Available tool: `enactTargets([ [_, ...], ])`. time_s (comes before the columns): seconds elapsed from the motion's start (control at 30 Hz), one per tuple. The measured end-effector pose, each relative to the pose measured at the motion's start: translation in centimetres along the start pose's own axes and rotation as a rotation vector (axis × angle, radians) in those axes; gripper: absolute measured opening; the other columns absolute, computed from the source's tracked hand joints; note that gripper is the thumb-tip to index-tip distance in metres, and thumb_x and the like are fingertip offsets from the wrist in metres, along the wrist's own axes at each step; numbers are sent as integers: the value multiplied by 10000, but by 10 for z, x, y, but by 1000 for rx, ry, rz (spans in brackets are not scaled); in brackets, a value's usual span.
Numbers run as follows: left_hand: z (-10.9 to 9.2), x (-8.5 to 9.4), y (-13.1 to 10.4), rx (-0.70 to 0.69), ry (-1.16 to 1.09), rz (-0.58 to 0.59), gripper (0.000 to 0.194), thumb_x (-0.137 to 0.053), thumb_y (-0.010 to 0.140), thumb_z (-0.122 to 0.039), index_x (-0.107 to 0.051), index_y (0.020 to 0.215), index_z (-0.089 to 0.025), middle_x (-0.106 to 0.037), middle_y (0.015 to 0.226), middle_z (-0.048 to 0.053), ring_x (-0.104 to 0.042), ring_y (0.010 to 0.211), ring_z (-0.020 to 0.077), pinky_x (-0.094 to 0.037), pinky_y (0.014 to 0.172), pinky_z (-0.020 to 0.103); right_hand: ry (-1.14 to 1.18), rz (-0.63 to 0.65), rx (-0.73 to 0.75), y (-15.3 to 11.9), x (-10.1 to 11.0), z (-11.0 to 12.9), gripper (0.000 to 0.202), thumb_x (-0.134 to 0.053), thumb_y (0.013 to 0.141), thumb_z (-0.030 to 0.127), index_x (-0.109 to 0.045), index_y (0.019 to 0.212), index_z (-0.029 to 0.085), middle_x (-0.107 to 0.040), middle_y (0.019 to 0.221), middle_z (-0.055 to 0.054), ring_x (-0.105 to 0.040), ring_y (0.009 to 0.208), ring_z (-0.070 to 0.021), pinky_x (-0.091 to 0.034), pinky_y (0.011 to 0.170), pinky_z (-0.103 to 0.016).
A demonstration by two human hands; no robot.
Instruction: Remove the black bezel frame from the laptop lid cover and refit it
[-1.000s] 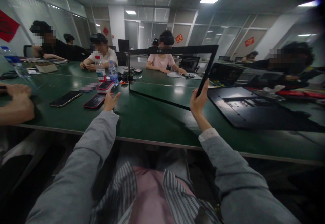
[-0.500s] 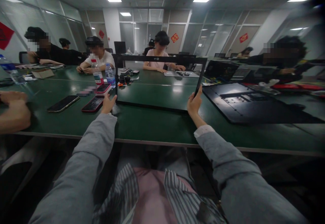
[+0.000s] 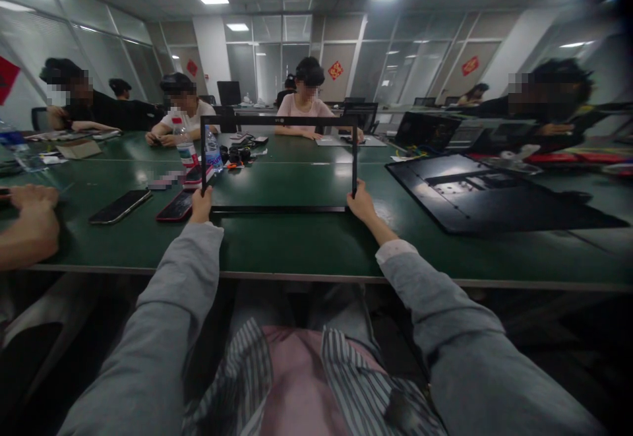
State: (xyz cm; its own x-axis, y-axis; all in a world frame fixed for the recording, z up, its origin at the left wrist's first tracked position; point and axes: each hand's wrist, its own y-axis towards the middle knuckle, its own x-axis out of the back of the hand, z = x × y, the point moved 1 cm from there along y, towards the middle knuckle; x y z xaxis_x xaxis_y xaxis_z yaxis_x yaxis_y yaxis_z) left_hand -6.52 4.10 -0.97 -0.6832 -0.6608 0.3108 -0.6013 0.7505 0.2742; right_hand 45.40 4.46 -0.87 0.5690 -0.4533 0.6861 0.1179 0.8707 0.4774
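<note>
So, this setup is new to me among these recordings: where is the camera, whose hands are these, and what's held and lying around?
There is no machine here. The camera is worn on a person's head, looking forward and down, so the grey-sleeved arms are the wearer's own. The bare left hand and bare right hand hold a thin black rectangular frame upright by its sides, near the lower corners; whether it touches the dark green table is unclear. To the right lies a large flat black panel. To the left are a black-screened phone, a red-edged phone and a clear bottle with a red cap. The hand at the far left is someone else's.
</note>
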Motion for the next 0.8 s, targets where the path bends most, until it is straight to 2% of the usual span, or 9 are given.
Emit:
enactTargets([
  [0.1,2,3,0,-41,187,-8,282,-535,935,-395,-670,963,-149,-695,912,118,-661,1017,292,-510,936,395,18,54,-110,2,-4,-7,448,-522,880,224,-526,1310,97,-693,1123,-211,-662,1098,-339,-500,1014,-491],
  [0.3,1,2,-4,-34,337,101,349,-505,933,-420,-709,932,-137,-731,951,170,-674,1031,331,-504,955,432,64,57,-128,7,-7,-19,422,-605,825,224,-562,1240,156,-717,1117,-161,-667,1100,-311,-500,1029,-491],
  [0.53,-13,11,-23,-75,537,88,453,-502,954,-431,-741,1144,-96,-709,1212,238,-629,1202,379,-476,1009,471,153,75,-144,18,-19,-36,499,-590,852,212,-549,1337,99,-680,1272,-190,-661,1157,-286,-484,1067,-451],
  [0.67,-19,13,-34,-52,697,144,456,-506,950,-448,-779,1140,-136,-714,1223,222,-644,1182,369,-494,966,439,193,43,-145,23,-23,-43,453,-556,864,187,-584,1311,116,-653,1346,-175,-617,1262,-272,-461,1111,-433],
  [0.8,-20,11,-37,-114,761,173,478,-495,958,-482,-787,1175,-170,-724,1206,203,-654,1166,351,-509,921,400,137,8,-146,22,-21,-46,453,-494,905,179,-581,1349,161,-647,1374,-139,-591,1305,-269,-435,1140,-470],
])
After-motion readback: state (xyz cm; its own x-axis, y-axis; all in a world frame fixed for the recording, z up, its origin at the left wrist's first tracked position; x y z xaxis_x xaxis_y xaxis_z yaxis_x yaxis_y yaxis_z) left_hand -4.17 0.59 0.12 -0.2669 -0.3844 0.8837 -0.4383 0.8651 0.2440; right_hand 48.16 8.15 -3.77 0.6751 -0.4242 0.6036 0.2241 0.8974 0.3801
